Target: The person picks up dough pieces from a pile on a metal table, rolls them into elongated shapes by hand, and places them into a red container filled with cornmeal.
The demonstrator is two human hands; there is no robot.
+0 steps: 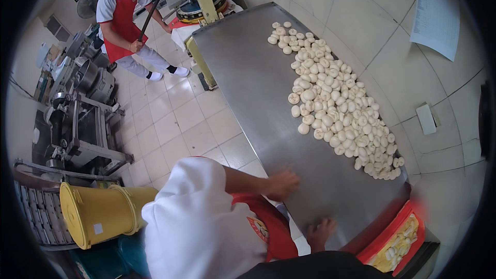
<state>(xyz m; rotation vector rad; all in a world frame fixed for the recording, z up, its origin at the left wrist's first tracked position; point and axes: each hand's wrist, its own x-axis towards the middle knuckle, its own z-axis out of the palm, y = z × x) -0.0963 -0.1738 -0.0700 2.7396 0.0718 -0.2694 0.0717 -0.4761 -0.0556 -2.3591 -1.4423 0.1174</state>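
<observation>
I see my left hand [281, 183] flat, fingers spread, on the steel desk [248, 67] near its left edge. My right hand [319, 231] rests open at the near edge. Dough balls [336, 108] lie heaped along the right side, well apart from both; a red crate [385, 237] sits near right.

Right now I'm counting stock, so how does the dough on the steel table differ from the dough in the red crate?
The dough balls on the steel table lie spread in a long band by the wall; the crate pieces sit packed inside the red crate. The table batch is far larger and whiter; the crate pieces look yellower. Both are small, rounded lumps.
</observation>
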